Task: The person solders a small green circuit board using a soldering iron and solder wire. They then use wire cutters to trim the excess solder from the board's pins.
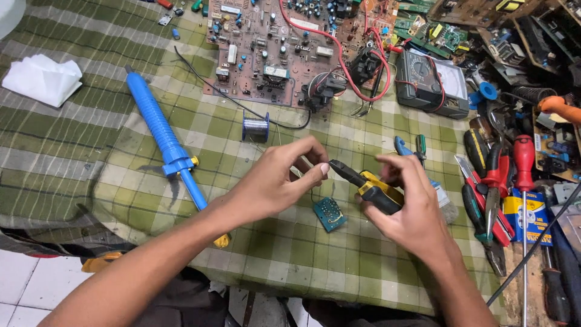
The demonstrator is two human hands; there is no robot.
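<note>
Bare forearms rise from the bottom edge over a worn, green-and-cream checked cloth point(284, 254) that drapes the bench in soft folds. At mid-frame the left hand point(275, 181) has thumb and forefinger pinched together on something very thin, perhaps a fine wire; it is too slight to tell for sure. Opposite, the right hand point(411, 209) wraps snugly around the yellow-and-black rubbery handles of a pair of small cutters point(369, 184), whose dark, pointed metal nose aims at the left fingertips and almost meets them. Whether the blades are parted cannot be made out.

Just below the two hands, flat on the cloth, lies a small teal circuit board point(330, 214), square and dotted with solder points.

Left of the hands a long blue plastic desoldering pump point(163, 136) stretches diagonally, a cylinder with a yellow knob at its middle. Beyond the hands stands a shiny spool of solder wire point(256, 127), and behind it a large brown circuit board point(272, 48) bristles with components and looping red leads. A grey multimeter point(430, 85) sits to the right of that board. Along the right side, red-handled pliers point(493, 188) and screwdrivers lie jumbled together. A crumpled white tissue point(42, 79) rests at far left.
</note>
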